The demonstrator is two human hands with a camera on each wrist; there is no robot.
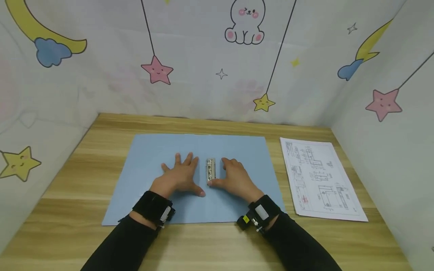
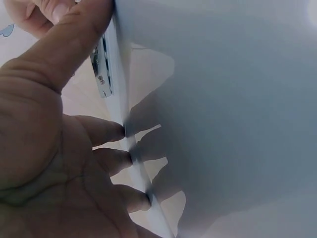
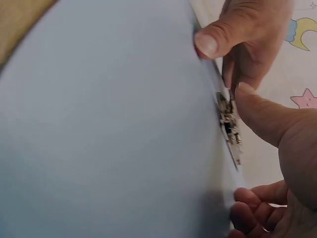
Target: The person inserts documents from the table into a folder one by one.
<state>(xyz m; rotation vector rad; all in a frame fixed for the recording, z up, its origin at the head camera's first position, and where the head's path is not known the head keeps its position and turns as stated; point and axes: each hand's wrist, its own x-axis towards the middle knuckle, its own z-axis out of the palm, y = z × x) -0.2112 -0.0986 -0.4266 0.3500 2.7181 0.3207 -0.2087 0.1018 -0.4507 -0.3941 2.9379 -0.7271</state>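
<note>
On the left of the frame I see a white wall point(image 1: 51, 109) with a printed yellow star point(image 1: 20, 164), then the wood-grained table point(image 1: 68, 180). On the smooth blue mat point(image 1: 237, 146), the left hand point(image 1: 181, 176) rests, fingers spread wide. Near the centre lies a narrow, shiny metal piece point(image 1: 211, 169); the right hand point(image 1: 237, 180), loosely curved, has its thumb at the lower end. At right lie printed papers point(image 1: 320, 180).
</note>
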